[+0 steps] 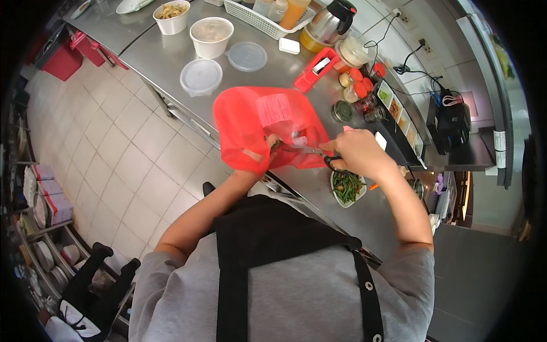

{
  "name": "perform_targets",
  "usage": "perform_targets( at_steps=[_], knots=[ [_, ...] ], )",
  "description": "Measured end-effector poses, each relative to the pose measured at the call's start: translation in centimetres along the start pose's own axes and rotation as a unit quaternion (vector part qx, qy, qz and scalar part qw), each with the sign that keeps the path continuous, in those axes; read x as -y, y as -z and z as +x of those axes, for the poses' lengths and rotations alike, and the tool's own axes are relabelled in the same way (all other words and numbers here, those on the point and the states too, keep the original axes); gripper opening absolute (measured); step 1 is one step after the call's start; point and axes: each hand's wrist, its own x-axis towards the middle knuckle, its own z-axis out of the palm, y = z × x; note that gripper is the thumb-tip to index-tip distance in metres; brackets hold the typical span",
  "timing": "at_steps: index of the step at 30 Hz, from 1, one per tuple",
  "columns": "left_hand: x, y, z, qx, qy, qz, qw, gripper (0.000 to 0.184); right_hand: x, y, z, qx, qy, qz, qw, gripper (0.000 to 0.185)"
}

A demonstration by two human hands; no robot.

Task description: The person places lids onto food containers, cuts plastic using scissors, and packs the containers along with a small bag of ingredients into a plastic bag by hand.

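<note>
A red plastic bag [239, 117] lies over the front edge of the steel counter, with a printed slip [274, 109] on or in it. My left hand [268, 149] is partly inside the bag and closed on its plastic. Black-handled scissors [330, 161] are in my right hand [358, 153], their blades pointing left at the bag beside my left fingers. Just below my right hand is a white dish of green beans [346, 188]. Two clear round lids [201, 77] lie above the bag, near a white tub [211, 37] with contents inside.
Behind stand a tub of food [171, 17], a white basket of bottles [265, 24], a steel jug [330, 23], a red tape dispenser [315, 69] and several spice jars [354, 91]. Another person's legs [85, 285] show at lower left.
</note>
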Motion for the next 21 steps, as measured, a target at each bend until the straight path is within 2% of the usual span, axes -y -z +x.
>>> perform_targets(
  at_steps=[4, 7, 10, 13, 16, 19, 21],
  knots=[
    [-1.2, 0.6, 0.2, 0.024, 0.05, 0.029, 0.998, 0.032, 2.2, -0.3, 1.3, -0.044, 0.012, -0.146, 0.988, 0.038],
    [0.4, -1.6, -0.4, -0.002, 0.056, 0.008, 0.998, 0.037, 2.6, -0.2, 1.7, -0.039, 0.024, -0.227, 0.973, 0.033],
    [0.5, -2.3, -1.3, -0.066, -0.001, 0.171, 0.983, 0.039, 3.3, 1.1, 1.8, -0.052, 0.042, -0.253, 0.965, 0.027],
    [0.3, -2.2, -1.8, -0.078, 0.004, 0.155, 0.985, 0.039, 4.0, 0.8, 2.3, -0.092, 0.066, -0.31, 0.944, 0.002],
    [1.0, -1.7, -2.8, -0.009, -0.055, 0.138, 0.989, 0.042, 3.9, 0.7, 2.7, -0.083, 0.055, -0.322, 0.942, 0.001],
    [1.7, -2.2, -3.4, -0.071, -0.121, 0.172, 0.975, 0.036, 4.1, 1.2, 2.2, -0.096, 0.068, -0.342, 0.932, 0.001],
    [1.6, -2.7, -3.0, -0.046, -0.067, 0.114, 0.99, 0.032, 4.1, 1.2, 2.2, -0.079, 0.079, -0.351, 0.93, 0.002]
  ],
)
